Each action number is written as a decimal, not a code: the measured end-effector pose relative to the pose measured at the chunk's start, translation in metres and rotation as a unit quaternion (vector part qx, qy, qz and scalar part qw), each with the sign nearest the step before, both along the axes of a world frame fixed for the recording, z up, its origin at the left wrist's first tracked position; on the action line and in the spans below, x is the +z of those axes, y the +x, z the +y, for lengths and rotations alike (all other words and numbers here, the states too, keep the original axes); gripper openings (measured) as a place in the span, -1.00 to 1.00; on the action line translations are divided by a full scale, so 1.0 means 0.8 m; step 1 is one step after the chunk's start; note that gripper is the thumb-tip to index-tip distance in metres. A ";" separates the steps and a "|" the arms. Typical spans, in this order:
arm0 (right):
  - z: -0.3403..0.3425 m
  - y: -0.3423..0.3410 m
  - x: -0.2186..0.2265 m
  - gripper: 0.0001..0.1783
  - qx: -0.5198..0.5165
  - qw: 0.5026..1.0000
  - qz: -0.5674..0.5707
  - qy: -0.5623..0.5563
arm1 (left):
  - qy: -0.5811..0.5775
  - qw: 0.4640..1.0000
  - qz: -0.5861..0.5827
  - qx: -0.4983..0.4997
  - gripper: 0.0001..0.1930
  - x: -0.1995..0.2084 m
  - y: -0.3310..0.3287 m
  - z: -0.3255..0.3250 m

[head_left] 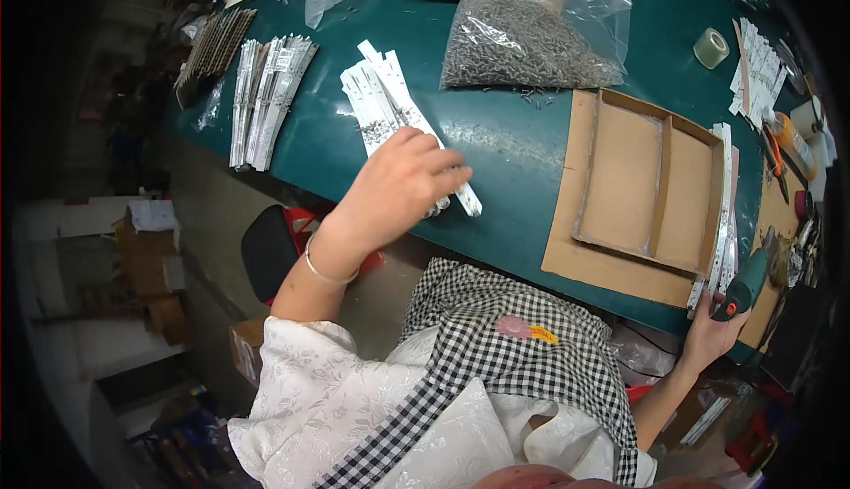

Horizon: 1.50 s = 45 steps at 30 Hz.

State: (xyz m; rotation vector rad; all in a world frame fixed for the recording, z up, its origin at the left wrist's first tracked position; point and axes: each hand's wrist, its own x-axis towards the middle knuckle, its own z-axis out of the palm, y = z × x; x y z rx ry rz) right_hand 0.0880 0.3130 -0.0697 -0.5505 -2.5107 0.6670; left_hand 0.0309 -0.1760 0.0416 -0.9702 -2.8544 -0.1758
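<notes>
My left hand [403,181] is over a loose pile of flat white strips [370,104]. Its fingers are curled, with the tips hidden, and one strip juts out beneath them. Small dark screws [381,128] lie scattered on the strips. At the right, my right hand [711,334] is at the near ends of more long white strips [724,197]. A green handheld power tool [748,285] with a dark end overlaps this hand. Whether my fingers grip the tool or a strip is hidden.
A clear bag of screws [531,46] lies on the green table [505,139]. Beside it is a shallow cardboard tray [660,183] on a cardboard sheet. Bundled white strips [266,104] lie at the left, a tape roll [711,48] and orange-handled pliers [776,161] at the right.
</notes>
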 end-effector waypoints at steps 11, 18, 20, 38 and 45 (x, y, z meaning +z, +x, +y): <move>0.004 0.005 -0.007 -0.40 0.011 0.978 0.076 -0.193 | -0.015 0.986 -0.158 0.043 -0.61 -0.048 -0.042 -0.023; -0.021 0.027 0.029 -0.32 0.068 0.924 0.184 -0.327 | 0.004 0.984 -0.165 0.064 -0.68 -0.040 -0.051 -0.022; -0.041 0.035 0.061 -0.26 0.094 0.910 0.161 -0.370 | 0.073 0.983 -0.118 0.120 -0.77 -0.046 -0.073 -0.011; -0.123 0.065 0.002 -0.70 0.256 0.892 -0.003 -0.372 | 0.007 0.974 -0.074 0.214 -0.87 -0.108 -0.141 0.026; -0.099 0.064 -0.011 -0.31 0.293 0.880 0.035 -0.373 | 0.134 0.969 -0.110 0.178 -0.85 -0.080 -0.119 0.064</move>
